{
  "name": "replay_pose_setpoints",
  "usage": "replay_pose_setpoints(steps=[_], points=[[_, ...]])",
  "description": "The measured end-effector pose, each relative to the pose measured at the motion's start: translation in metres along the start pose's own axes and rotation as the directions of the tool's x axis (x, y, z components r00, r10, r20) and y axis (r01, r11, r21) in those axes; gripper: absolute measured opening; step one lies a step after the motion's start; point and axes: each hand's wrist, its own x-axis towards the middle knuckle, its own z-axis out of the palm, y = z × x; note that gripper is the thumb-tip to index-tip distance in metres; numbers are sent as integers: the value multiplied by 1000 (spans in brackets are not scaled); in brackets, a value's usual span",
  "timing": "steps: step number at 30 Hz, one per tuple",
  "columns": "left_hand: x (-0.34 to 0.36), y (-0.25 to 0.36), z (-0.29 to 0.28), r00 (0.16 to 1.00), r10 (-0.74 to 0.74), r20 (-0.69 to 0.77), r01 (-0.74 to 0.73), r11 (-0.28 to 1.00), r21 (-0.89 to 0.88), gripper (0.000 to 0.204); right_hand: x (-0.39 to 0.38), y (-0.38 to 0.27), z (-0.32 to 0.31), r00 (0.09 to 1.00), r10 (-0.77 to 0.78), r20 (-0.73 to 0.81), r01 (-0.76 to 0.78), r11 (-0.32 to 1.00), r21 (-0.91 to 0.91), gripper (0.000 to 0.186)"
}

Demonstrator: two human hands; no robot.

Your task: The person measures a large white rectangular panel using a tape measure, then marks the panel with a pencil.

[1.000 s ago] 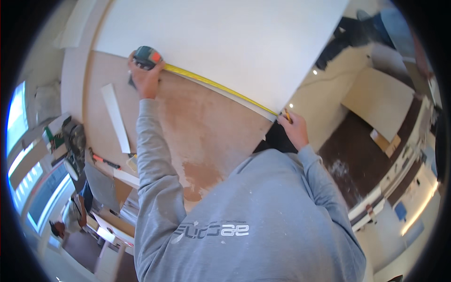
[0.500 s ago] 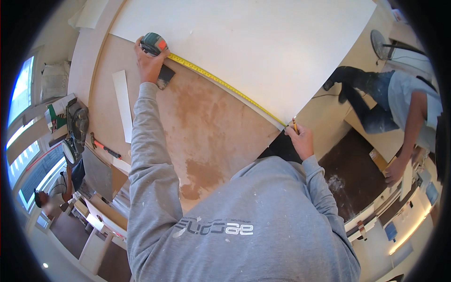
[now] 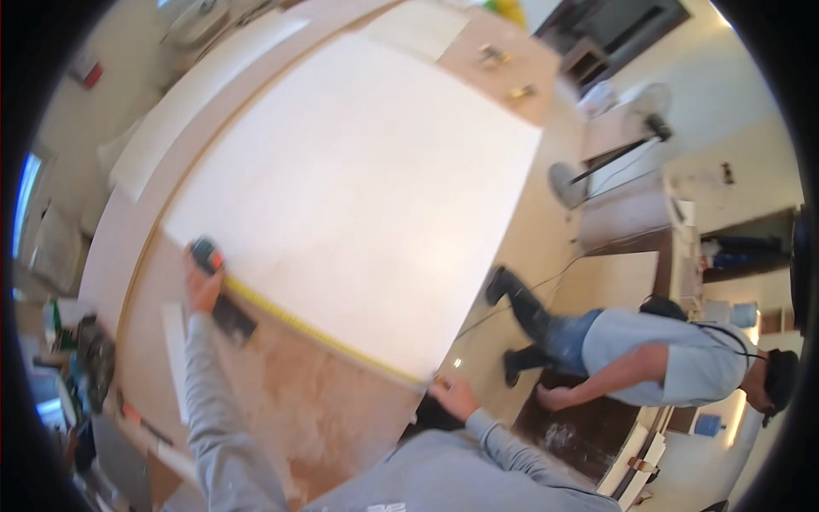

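My left hand [image 3: 203, 290] grips a dark green tape measure [image 3: 207, 253] near the left corner of a large white sheet [image 3: 358, 188]. The yellow tape blade [image 3: 316, 332] runs out along the sheet's near edge. At the near right corner, my right hand [image 3: 456, 398] pinches a pencil [image 3: 438, 377] beside the blade's end; whether the fingers also hold that end is too blurred to tell. Just below my left hand lies a small dark block [image 3: 233, 319] on the brown, stained board [image 3: 307, 410] under the sheet.
A narrow white strip [image 3: 174, 358] and a hammer [image 3: 136, 416] lie left of my left arm. On the right, another person [image 3: 631, 354] walks past the table near a standing fan [image 3: 566, 184]. Small metal tools [image 3: 522, 92] sit at the board's far end.
The view has swung, so the whole white sheet and more of the room show, with my hands lower and further left in the picture. Both hands stay at the tape; the other person's legs have moved.
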Motion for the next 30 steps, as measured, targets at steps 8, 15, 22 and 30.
replay_pose_setpoints(steps=[8, 15, 22, 30], points=[[44, 33, 14, 998, 69, -11, -67, 993, 98, 83, 6, 3, -17, 1000, -7, -8, 7, 996, -88, 31], [75, 29, 19, 1000, 11, -11, -8, 974, 227, 79, 9, -4, -24, 999, 35, 2, -34, 999, -42, 30], [36, 18, 22, 965, 194, -179, -123, 931, 344, 78, 5, 5, -19, 998, 54, 7, -54, 997, -64, 27], [-63, 29, 38, 992, 20, -128, 6, 980, 197, 46, 11, 1, -22, 997, 14, 71, -6, 995, -102, 27]])
